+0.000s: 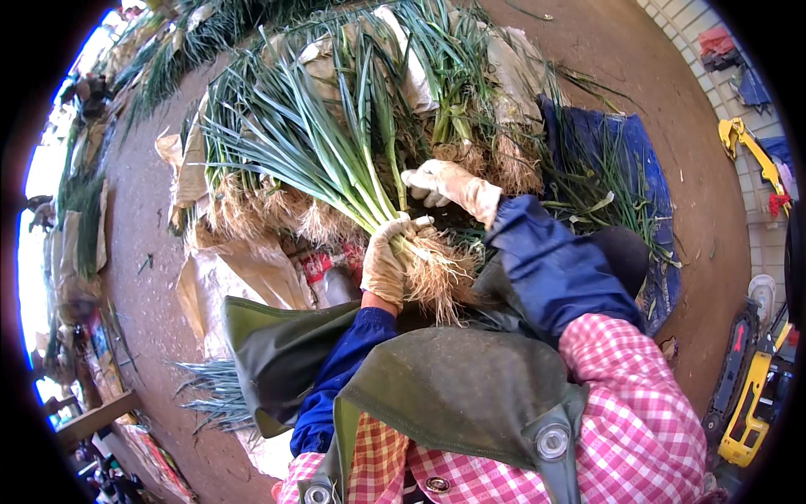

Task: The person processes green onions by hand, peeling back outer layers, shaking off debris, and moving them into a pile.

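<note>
We clasped green onion bunch (351, 172) near roots (441, 270) with left hand (384, 267); right hand (453, 186) curled beside stalks (374, 172), grip we couldn't tell.

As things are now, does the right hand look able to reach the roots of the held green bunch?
Probably yes: the right hand is close by, and the roots spread out beyond the left hand, with nothing seen covering them.

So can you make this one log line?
left hand: holds green onions near roots | right hand: beside them, grip unclear
</note>
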A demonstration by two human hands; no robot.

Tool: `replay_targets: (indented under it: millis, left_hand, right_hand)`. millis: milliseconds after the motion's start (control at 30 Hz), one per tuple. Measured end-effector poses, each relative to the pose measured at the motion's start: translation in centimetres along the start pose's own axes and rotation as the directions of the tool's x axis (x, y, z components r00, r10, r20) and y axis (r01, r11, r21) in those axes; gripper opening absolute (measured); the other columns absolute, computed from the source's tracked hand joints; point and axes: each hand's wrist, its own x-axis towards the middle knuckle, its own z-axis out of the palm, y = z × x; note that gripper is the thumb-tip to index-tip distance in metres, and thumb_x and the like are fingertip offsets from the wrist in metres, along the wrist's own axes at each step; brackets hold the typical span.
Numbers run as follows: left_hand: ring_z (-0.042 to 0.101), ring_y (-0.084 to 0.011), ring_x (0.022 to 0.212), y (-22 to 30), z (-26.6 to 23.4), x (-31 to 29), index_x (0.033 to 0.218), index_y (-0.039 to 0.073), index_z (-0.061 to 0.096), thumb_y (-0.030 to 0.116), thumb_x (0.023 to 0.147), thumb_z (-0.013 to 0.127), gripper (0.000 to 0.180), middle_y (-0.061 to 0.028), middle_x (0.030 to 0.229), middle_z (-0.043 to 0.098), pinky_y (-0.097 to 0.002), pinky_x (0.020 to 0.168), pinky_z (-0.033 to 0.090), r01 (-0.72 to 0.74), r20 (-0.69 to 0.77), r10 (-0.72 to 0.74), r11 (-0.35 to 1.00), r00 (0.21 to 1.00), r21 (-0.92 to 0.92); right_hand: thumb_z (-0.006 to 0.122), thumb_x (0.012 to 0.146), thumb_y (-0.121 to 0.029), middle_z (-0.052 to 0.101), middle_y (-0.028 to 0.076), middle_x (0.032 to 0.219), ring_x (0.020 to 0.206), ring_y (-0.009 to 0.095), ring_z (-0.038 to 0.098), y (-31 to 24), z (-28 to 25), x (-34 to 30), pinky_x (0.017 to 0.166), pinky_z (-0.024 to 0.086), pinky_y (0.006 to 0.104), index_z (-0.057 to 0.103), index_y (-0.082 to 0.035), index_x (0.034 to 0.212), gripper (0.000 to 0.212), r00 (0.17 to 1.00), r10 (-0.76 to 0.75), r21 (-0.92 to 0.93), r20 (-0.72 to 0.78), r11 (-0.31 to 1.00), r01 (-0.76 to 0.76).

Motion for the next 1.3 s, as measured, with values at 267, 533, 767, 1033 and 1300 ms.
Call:
replay_targets:
  millis: [267, 533, 767, 1033, 1300]
  left_hand:
    - [0.058, -0.0202, 0.069, -0.5, -1.2, 0.5, 0.078, 0.000, 0.058, 0.010, 0.081, 0.059, 0.010, -0.0072, 0.070, 0.056, -0.0293, 0.072, 0.049, -0.043, -0.017, 0.043, 0.999, 0.999, 0.027]
    - [0.061, -0.0200, 0.068, -0.1, -1.5, 0.9, 0.086, 0.000, 0.061, 0.009, 0.082, 0.059, 0.010, -0.0080, 0.076, 0.063, -0.0289, 0.070, 0.051, 0.020, -0.018, -0.019, 0.998, 1.000, 0.061]
    - [0.063, -0.0347, 0.089, 0.5, 0.0, 0.7, 0.090, -0.009, 0.057, 0.005, 0.079, 0.057, 0.019, -0.0225, 0.090, 0.064, -0.0420, 0.088, 0.052, 0.005, 0.044, 0.002, 0.988, 0.999, -0.155]
    - [0.064, -0.0333, 0.094, 1.9, 0.6, -0.6, 0.094, -0.006, 0.058, 0.014, 0.081, 0.059, 0.024, -0.0216, 0.094, 0.065, -0.0417, 0.091, 0.051, 0.014, 0.025, -0.010, 0.988, 1.000, -0.151]
    - [0.059, -0.0324, 0.104, 1.4, 1.7, -0.3, 0.128, -0.018, 0.042, 0.017, 0.080, 0.055, 0.060, -0.0258, 0.119, 0.058, -0.0381, 0.102, 0.043, 0.086, 0.160, -0.063, 0.986, 0.985, -0.142]
  right_hand:
    - [0.045, 0.093, -0.053, 0.066, 0.016, 0.078, 0.077, 0.032, 0.065, 0.0, 5.4, -0.3, 0.071, 0.050, 0.0412, 0.067, -0.009, 0.092, 0.049, 0.886, -0.287, -0.599, -0.365, 0.800, 0.012]
    - [0.047, 0.093, -0.046, 0.068, 0.013, 0.087, 0.083, 0.032, 0.064, -1.1, 3.7, -6.4, 0.071, 0.050, 0.0415, 0.067, -0.012, 0.098, 0.040, 0.784, -0.612, -0.772, 0.104, 0.447, 0.451]
    - [0.056, 0.091, -0.039, 0.068, 0.011, 0.100, 0.088, 0.030, 0.063, 2.6, 3.4, -7.4, 0.079, 0.049, 0.0341, 0.065, -0.010, 0.110, 0.036, 0.872, -0.476, -0.556, 0.117, 0.696, 0.454]
    - [0.065, 0.089, -0.039, 0.065, 0.004, 0.075, 0.067, 0.011, 0.062, -3.8, -2.1, -16.9, 0.059, 0.050, 0.0286, 0.066, -0.004, 0.083, 0.035, 0.822, 0.262, -0.311, 0.506, 0.944, -0.109]
    - [0.060, 0.083, -0.041, 0.066, 0.013, 0.086, 0.079, 0.031, 0.065, -2.2, -5.9, -10.3, 0.070, 0.051, 0.0394, 0.061, -0.009, 0.114, 0.045, 0.969, -0.246, -0.873, -0.031, 0.479, 0.093]
